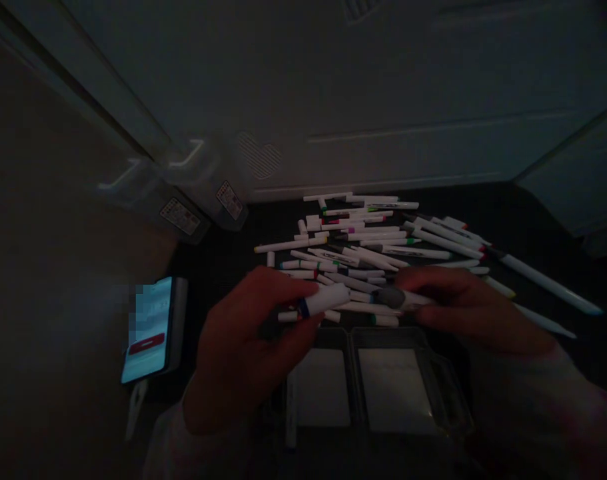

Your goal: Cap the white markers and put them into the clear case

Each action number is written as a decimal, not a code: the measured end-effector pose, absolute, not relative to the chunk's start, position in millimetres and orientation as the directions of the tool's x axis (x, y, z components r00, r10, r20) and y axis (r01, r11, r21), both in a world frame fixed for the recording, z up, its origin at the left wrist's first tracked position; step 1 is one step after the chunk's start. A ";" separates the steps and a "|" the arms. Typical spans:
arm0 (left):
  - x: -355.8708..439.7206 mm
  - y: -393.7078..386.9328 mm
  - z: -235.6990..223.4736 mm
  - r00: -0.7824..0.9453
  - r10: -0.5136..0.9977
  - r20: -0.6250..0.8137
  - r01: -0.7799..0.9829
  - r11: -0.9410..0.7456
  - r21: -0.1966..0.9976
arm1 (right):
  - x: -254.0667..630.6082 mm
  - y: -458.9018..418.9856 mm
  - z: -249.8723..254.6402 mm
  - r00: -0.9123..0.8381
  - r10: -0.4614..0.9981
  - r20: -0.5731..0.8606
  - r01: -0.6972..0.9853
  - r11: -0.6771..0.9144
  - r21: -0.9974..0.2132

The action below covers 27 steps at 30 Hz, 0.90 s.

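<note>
My left hand (256,340) pinches a short white marker cap (328,299) with a dark blue band between thumb and fingertips. Just to its right, my right hand (458,303) grips a white marker (413,301), its grey tip section (389,297) pointing toward the cap. A small gap separates the two. Below the hands lies an open clear plastic case (352,373) with pale panels in both halves. One white marker (290,413) rests along the left side of the case. Dim light hides fine detail.
Many loose white markers (383,252) and caps with coloured bands spread over the dark surface (218,267) beyond the hands. Two clear containers (183,217) with labels stand at the back left. A lit phone (150,330) leans at the left. A pale panelled wall (383,157) bounds the back.
</note>
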State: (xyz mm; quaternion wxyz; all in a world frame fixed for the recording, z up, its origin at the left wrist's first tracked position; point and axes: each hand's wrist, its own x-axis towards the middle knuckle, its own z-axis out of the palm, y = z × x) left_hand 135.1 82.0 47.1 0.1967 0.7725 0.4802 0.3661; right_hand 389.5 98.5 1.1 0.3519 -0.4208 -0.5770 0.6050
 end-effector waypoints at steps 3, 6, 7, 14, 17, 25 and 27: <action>134.9 83.1 45.0 0.289 0.890 0.351 0.619 -0.454 0.641 | 389.4 98.3 2.8 -0.401 0.912 -0.082 0.041 -0.071 -0.997; 133.6 85.2 41.6 0.294 0.895 0.335 0.611 -0.446 0.654 | 387.2 96.8 4.1 -0.406 0.908 -0.099 -0.055 -0.133 -0.990; 133.6 86.2 40.2 0.292 0.899 0.326 0.606 -0.437 0.664 | 385.6 96.4 4.5 -0.389 0.916 -0.098 -0.118 -0.155 -0.981; 154.1 97.9 32.4 0.380 0.904 0.194 0.577 -0.396 0.714 | 376.2 104.2 12.4 -0.102 0.962 -0.254 -0.607 -0.262 -0.750; 170.2 100.9 34.6 0.464 0.868 0.178 0.588 -0.452 0.671 | 377.8 108.5 17.5 -0.060 0.947 -0.315 -0.693 -0.267 -0.669; 209.8 102.6 46.9 0.456 0.841 0.290 0.678 -0.540 0.499 | 376.8 108.7 19.1 -0.124 0.916 -0.382 -0.745 -0.340 -0.573; 217.3 103.1 49.8 0.441 0.847 0.298 0.686 -0.532 0.497 | 374.8 108.4 17.4 -0.170 0.908 -0.383 -0.771 -0.365 -0.523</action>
